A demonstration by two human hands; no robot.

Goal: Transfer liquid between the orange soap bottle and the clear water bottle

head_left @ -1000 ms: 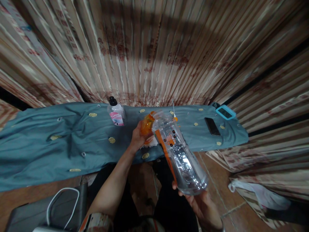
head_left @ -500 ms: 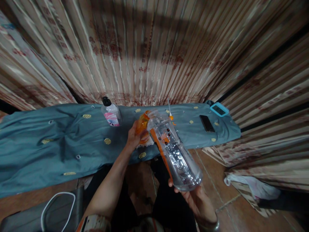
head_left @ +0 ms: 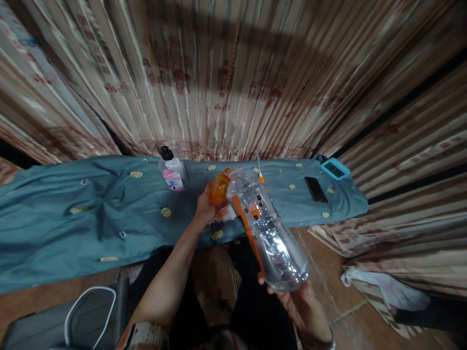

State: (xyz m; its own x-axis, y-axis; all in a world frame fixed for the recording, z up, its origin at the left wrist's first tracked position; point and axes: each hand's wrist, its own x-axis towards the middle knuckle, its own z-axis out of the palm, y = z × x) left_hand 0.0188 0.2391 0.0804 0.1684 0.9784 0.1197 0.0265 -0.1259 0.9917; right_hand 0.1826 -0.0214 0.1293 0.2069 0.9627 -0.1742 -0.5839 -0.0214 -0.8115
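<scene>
Your right hand (head_left: 297, 304) cupped the base of the clear bottle (head_left: 268, 231), its long axis slanting up and away toward the counter (head_left: 91, 209), where your left hand (head_left: 205, 210), nearer the neck, clasped the orange cap (head_left: 219, 192).

Striped curtains (head_left: 226, 82), teal-draped table (head_left: 73, 214), tiled floor (head_left: 350, 321)

R hand (head_left: 304, 306) holds clear bottle (head_left: 272, 236) base; L hand (head_left: 205, 210) grips orange cap (head_left: 220, 191).
</scene>
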